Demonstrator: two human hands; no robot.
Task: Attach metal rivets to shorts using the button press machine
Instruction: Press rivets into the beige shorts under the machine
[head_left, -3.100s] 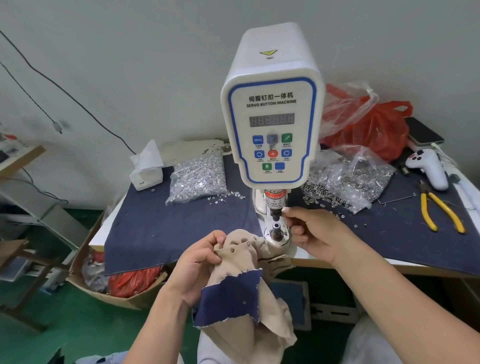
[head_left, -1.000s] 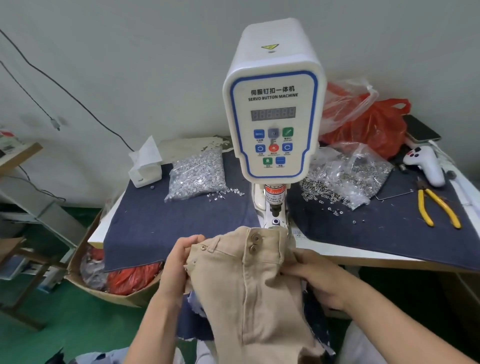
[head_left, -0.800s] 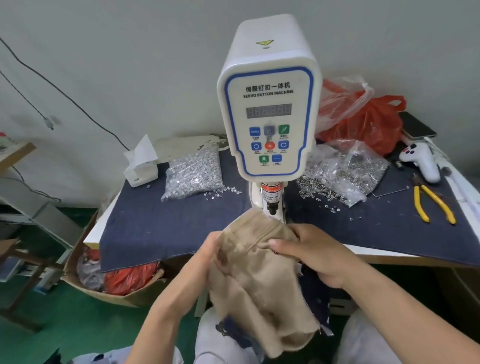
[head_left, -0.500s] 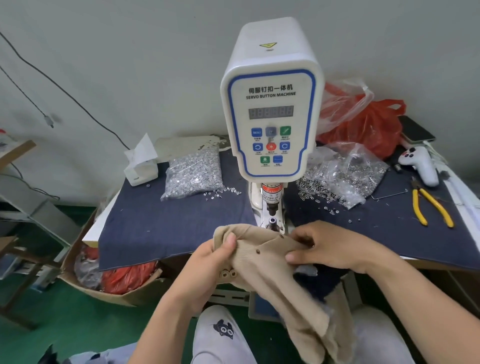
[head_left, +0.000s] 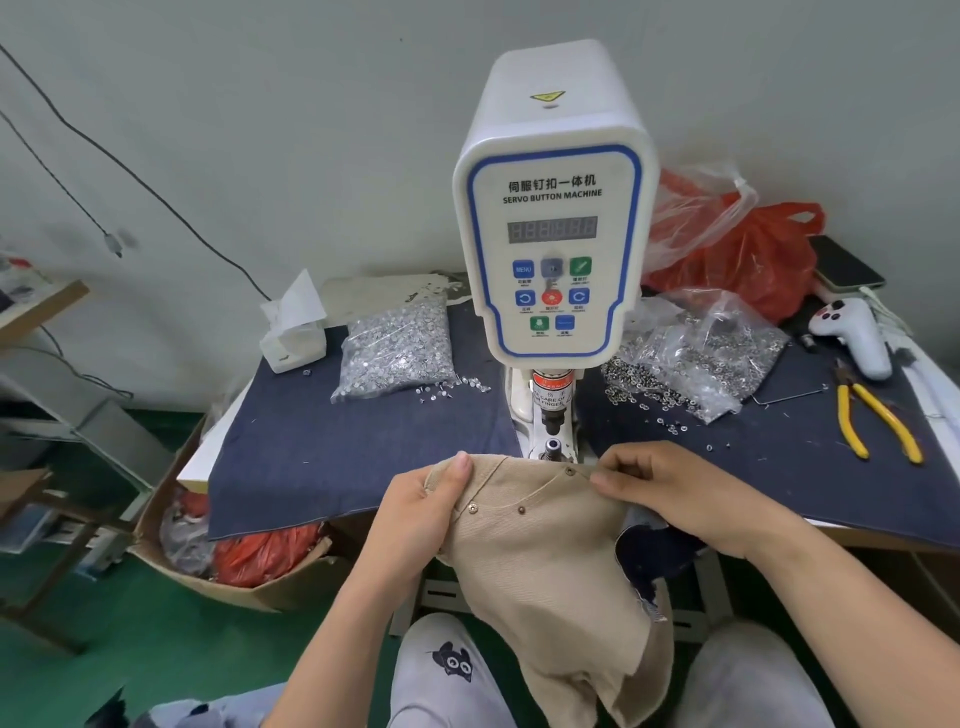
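Observation:
Tan shorts (head_left: 545, 556) hang in front of the table edge, stretched between both hands just below the press head. My left hand (head_left: 421, 514) grips the left part of the waist, thumb on top. My right hand (head_left: 670, 493) pinches the right end of the pocket edge. Three metal rivets (head_left: 521, 511) show along the curved pocket seam. The white servo button machine (head_left: 553, 208) stands behind, with its lower die (head_left: 553, 446) just above the fabric edge. Dark blue lining shows under my right hand.
A bag of silver rivets (head_left: 397, 353) lies left of the machine and a bag of ring parts (head_left: 696, 358) right of it, on blue denim cloth (head_left: 332, 447). Yellow pliers (head_left: 878, 421), a white controller (head_left: 852, 332) and a red bag (head_left: 753, 254) sit at the right. A tissue box (head_left: 293, 338) stands at the back left.
The shorts were turned and spread out, so the pocket seam with its rivets now faces up. Both hands moved apart along the waist edge, pulling it taut below the die.

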